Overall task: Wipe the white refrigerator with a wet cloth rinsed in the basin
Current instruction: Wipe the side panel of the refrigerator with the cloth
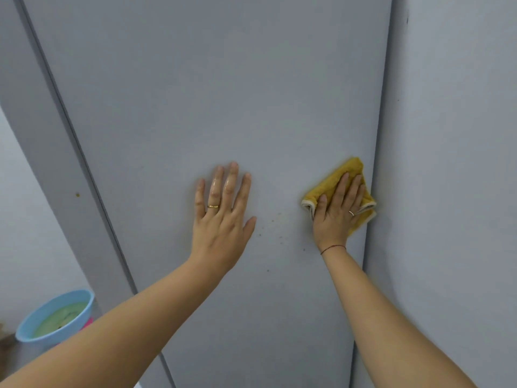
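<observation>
You have one cloth (327,186), one basin (84,312) and two hands on one fridge (209,93) panel. Each hand wears one ring, and there is one red thread (333,248) round your right wrist.

The panel runs tall and bare above both hands. On its left a dark seam (83,163) slants down the frame, and on its right the edge meets a pale wall (453,135). The folded yellow cloth sits hard against that right edge, its white hem just reaching it, so the open room lies up, down and to the left.

Your left hand (221,219) lies flat on the panel near its middle, fingers straight and spread, wet, holding nothing. Your right hand (335,211) presses the cloth flat against the fridge with straight fingers, not curled round it. The two hands are well apart, with a scatter of small dark specks (279,233) on the panel between and below them.

The blue basin stands low at the left, beyond the seam and under your left forearm, with greenish water in it – well apart from the cloth
</observation>
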Tool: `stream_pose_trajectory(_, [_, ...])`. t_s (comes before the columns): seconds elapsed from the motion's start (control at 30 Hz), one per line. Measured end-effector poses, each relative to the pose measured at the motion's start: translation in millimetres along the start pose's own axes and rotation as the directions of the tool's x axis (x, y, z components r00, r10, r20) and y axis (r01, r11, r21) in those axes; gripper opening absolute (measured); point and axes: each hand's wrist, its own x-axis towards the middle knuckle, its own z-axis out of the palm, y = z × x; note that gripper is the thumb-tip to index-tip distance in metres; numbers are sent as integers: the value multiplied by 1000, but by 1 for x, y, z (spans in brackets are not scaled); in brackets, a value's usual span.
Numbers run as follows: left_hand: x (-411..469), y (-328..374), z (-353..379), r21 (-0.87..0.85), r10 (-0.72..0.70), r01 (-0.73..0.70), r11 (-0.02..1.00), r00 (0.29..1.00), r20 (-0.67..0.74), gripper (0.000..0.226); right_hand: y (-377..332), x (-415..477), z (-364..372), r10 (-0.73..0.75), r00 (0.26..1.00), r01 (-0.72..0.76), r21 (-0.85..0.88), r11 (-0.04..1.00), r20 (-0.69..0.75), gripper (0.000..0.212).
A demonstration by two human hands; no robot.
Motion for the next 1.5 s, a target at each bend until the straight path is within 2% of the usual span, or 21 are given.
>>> stream_pose_trajectory(0.27, [-35, 6, 18, 20, 37, -38, 999, 999, 32, 78, 34, -78, 13, 136, 986, -138, 13, 990, 101, 72])
stream_pose_trajectory(0.43, [-41, 2, 14, 14, 31, -32, 999, 998, 55, 74, 1, -76, 14, 278, 957, -283, 55, 957, 83, 68])
stream_pose_trajectory(0.63, [-39, -16, 4, 9, -11, 11, 1000, 999, 46, 72, -90, 4, 3, 192, 981, -192, -19, 981, -24, 71])
stream_pose_trajectory(0.83, [-42, -30, 0, 6, -31, 30, 1000, 999, 31, 74, -159, 68, -10, 100, 994, -102, -47, 994, -39, 67])
stream_pose_trajectory(0.93, [-43, -32, 0, 9, -24, 24, 1000, 999, 23, 72, -175, 90, -16, -3, 999, 0, -77, 997, -45, 64])
stream_pose_trajectory(1.03, [-44, -33, 1, 0, -16, 16, 1000, 1000, 23, 71, -167, 117, -29, -136, 990, 132, -97, 986, -30, 67])
stream_pose_trajectory(1.1, [-45, -34, 2, -6, -12, 12, 1000, 1000, 15, 72, -156, 142, -38, -153, 988, 150, -86, 985, -29, 64])
stream_pose_trajectory(1.23, [-45, -35, 5, -16, -6, 6, 1000, 1000, 0, 71, -138, 185, -52, -17, 998, 14, -70, 997, -52, 61])
stream_pose_trajectory(1.3, [-45, -35, 6, -20, -8, 8, 1000, 1000, -4, 71, -128, 185, -50, -10, 998, 6, -81, 997, -54, 61])
stream_pose_trajectory(1.37, [-46, -34, 6, -20, -10, 9, 1000, 1000, -9, 71, -113, 167, -44, -14, 998, 8, -103, 995, -61, 62])
stream_pose_trajectory(1.5, [-48, -36, 5, -12, 6, -6, 1000, 1000, -5, 71, -65, 97, -25, 70, 996, -75, -102, 992, -48, 69])
